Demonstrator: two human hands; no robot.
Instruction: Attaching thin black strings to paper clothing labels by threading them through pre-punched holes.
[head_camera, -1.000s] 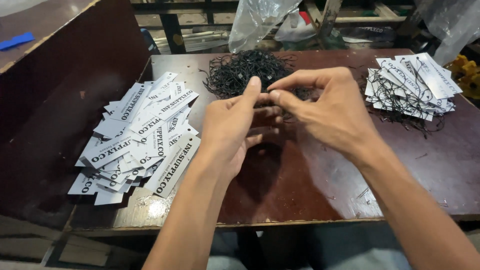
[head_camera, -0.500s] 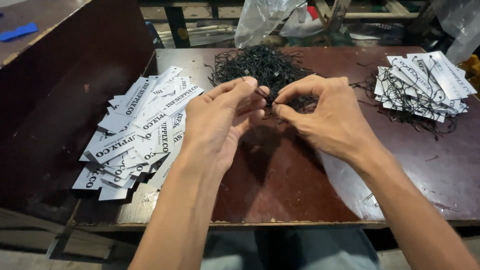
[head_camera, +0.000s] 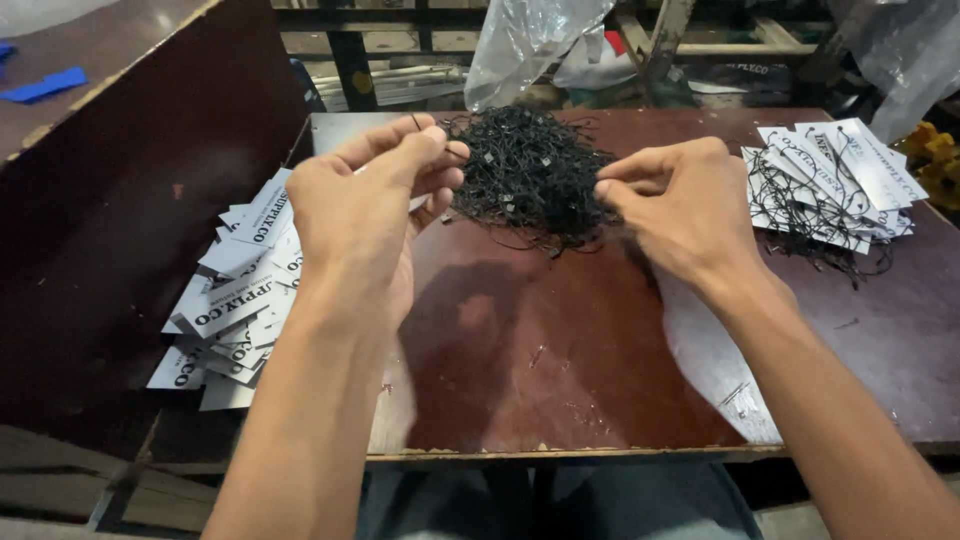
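Left hand (head_camera: 365, 200) fingertips pinched on a thin black string, barely visible; right hand (head_camera: 680, 205) pinches at the string pile's (head_camera: 530, 175) edge, grip unclear.

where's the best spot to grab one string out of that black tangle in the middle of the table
Take a loose strand at the near edge of the black string pile, coming from the person's side. The strands trail out singly onto bare table there, while the middle is densely knotted. The right hand is already at that fringe.
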